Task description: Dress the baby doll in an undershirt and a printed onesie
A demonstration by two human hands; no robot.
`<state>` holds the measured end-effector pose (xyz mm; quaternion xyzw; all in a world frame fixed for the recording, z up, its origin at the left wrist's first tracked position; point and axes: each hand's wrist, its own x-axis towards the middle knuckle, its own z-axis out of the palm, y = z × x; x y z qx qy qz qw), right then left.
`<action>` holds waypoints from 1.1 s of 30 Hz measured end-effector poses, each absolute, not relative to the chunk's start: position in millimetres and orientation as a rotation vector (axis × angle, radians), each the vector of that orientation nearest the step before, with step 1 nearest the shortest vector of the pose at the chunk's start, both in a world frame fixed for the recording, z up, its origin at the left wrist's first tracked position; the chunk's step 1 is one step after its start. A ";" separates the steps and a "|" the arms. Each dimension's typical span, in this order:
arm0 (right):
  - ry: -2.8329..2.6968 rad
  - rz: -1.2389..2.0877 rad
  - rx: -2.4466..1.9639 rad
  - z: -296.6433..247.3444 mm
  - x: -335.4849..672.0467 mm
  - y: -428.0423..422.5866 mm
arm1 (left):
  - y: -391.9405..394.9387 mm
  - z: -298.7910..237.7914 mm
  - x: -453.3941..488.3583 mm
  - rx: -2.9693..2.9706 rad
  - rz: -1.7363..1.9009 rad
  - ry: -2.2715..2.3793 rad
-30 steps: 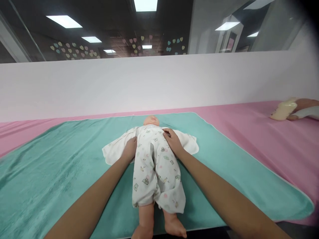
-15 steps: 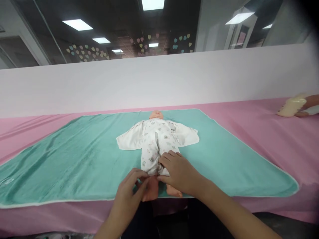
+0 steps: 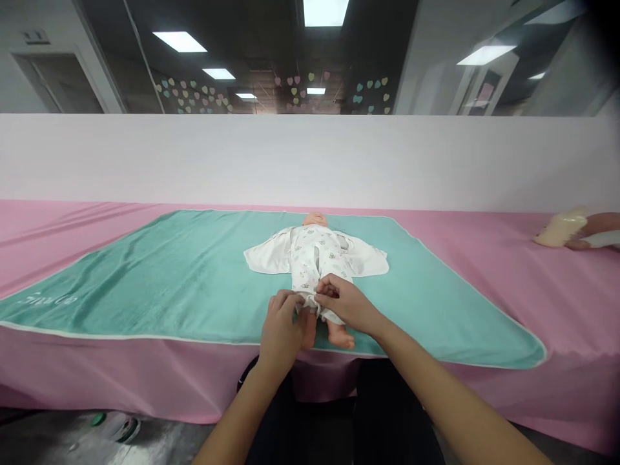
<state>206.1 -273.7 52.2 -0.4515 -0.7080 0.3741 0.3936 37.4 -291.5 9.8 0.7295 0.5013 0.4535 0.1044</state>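
Both left hand [image 3: 283, 324] and right hand [image 3: 349, 307] clenched on trousers [image 3: 310, 270]; teal mat [image 3: 169, 278], pink table [image 3: 504, 261]

Head-worn camera looked forward and down across a pink-covered table [image 3: 484, 258].
The view was taken from the table's near edge, facing a white partition [image 3: 194, 161] along the far side; the doll [image 3: 317, 255] lay centre, within arm's reach, with ceiling lights [image 3: 324, 10] above.
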 end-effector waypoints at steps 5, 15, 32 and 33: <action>-1.979 0.412 -1.130 55.3 191.4 -302.1 | -304.0 16.4 30.6 2.061 1.383 1.436; -2.081 -0.004 -1.220 35.1 174.4 -318.0 | -329.3 31.5 25.6 2.298 1.285 1.292; -2.136 0.172 -1.301 -8.6 171.5 -378.1 | -357.4 -0.6 1.8 2.628 1.357 1.601; -2.124 0.205 -1.246 -7.1 178.7 -380.9 | -362.1 -0.6 3.0 2.617 1.382 1.559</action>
